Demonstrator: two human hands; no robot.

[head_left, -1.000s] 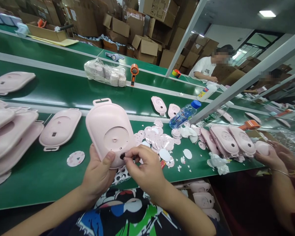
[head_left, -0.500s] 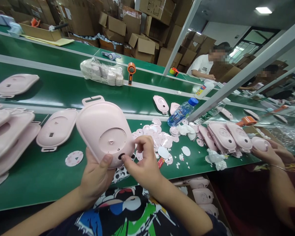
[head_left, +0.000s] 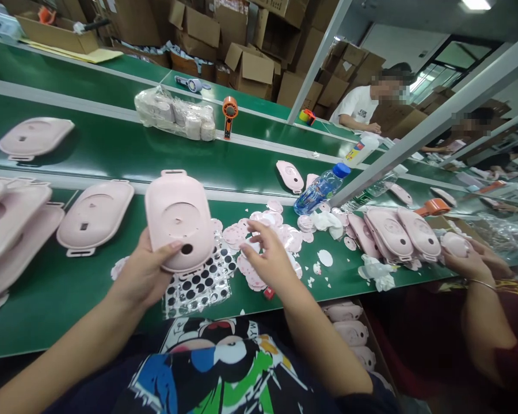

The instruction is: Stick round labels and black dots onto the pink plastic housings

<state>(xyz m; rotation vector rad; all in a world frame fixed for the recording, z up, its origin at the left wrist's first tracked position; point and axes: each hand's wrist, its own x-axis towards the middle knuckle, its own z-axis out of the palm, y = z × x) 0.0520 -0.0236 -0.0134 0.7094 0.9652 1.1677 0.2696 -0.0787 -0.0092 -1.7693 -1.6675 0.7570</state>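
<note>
My left hand (head_left: 144, 270) grips a pink plastic shell (head_left: 179, 198) by its lower left edge, thumb on its front. The shell has a round recess and a black dot (head_left: 187, 249) near its lower end. My right hand (head_left: 270, 256) is apart from the shell, fingers spread and holding nothing, over a heap of round pink patterned stickers (head_left: 250, 270). Below the shell, a clear sheet of black dots (head_left: 198, 284) lies on the green bench.
Pink shells are stacked at the left (head_left: 17, 230), beside a single shell (head_left: 95, 215). A blue-capped bottle (head_left: 322, 190) stands beyond the stickers. At the right, a co-worker's hands (head_left: 470, 261) hold a pink part near more shells (head_left: 388, 233). A metal post (head_left: 414, 132) slants across.
My right hand has left the black dot and moved right, its fingers opening. My left hand has shifted the shell slightly left and turned it more upright. The sheet of dots shows more.
</note>
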